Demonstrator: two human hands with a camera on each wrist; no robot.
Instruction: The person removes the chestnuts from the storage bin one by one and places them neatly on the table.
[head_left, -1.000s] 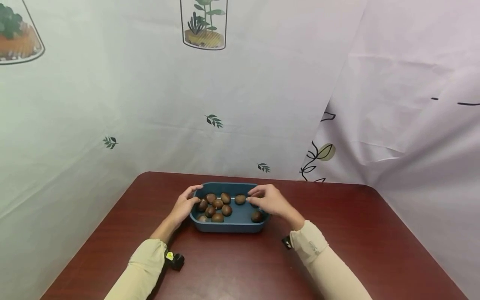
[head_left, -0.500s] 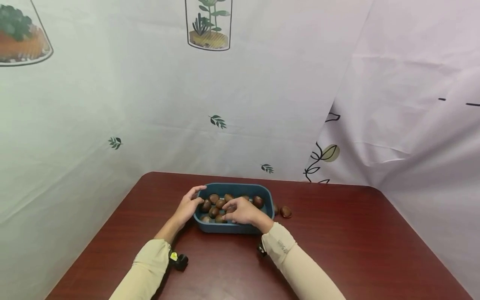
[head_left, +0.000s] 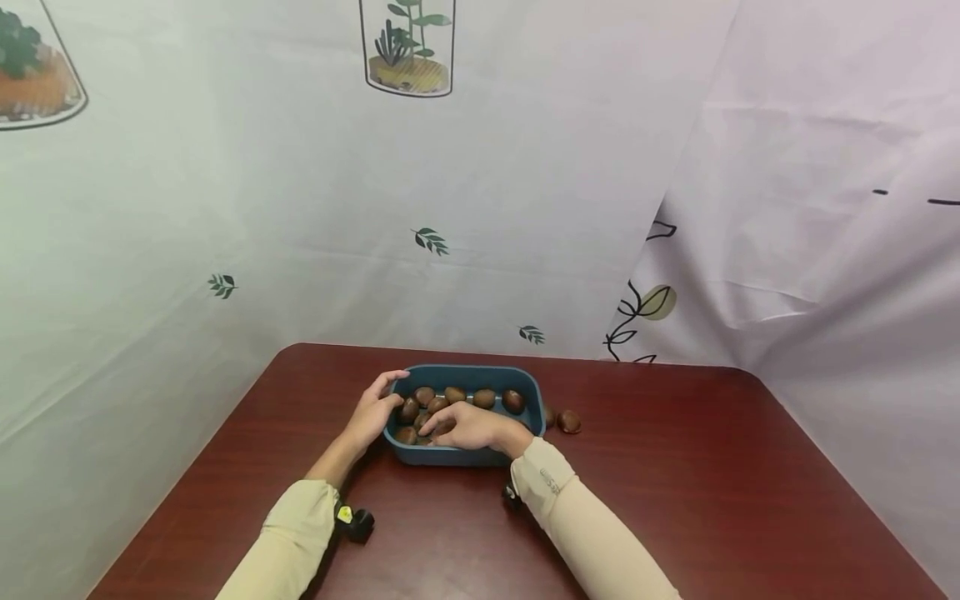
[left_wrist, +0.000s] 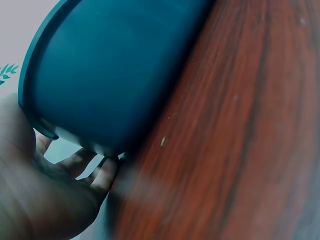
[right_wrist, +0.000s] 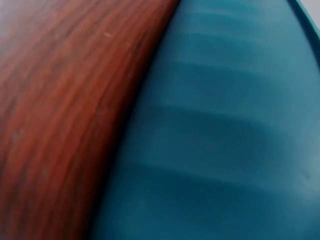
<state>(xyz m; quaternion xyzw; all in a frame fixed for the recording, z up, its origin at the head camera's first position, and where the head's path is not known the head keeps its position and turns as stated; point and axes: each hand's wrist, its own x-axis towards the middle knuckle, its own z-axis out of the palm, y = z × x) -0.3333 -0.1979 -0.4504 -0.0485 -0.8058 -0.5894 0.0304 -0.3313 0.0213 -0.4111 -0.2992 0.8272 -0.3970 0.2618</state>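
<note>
At lower center, brace blue tray [head_left: 465,457] with left hand [head_left: 372,414] clasping it; whether right hand [head_left: 472,426] pinches chestnuts [head_left: 483,399] is unclear.

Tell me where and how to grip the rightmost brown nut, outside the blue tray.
Probably best: pinch the rightmost brown nut across its near and far edges, coming from above and the right. It is small and rounded, and its left side sits close to another nut and the blue tray.
</note>
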